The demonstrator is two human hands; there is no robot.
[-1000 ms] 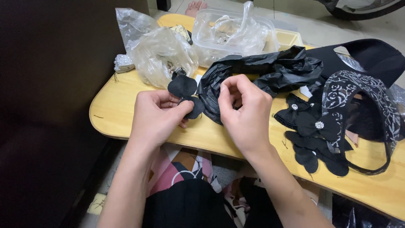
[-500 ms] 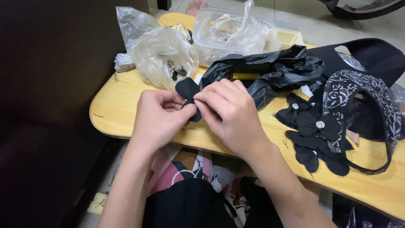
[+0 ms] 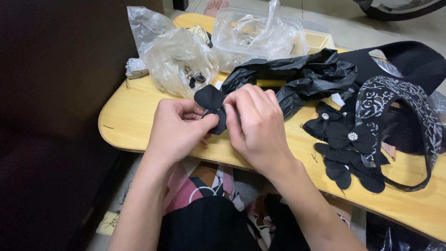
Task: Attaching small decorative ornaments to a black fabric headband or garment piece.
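Both my hands meet over the near left part of a low wooden table. My left hand and my right hand pinch the same small black fabric flower piece; its rounded petal sticks up between my thumbs. My fingers hide most of the lower part of the piece.
A crumpled clear plastic bag with small beads lies behind my hands. A clear plastic tub stands further back. A black plastic bag lies to the right, then finished black fabric flowers and a black-and-silver patterned band.
My right hand has closed in from the right onto the fabric piece, and both hands now press together around it. The petal has shifted slightly.
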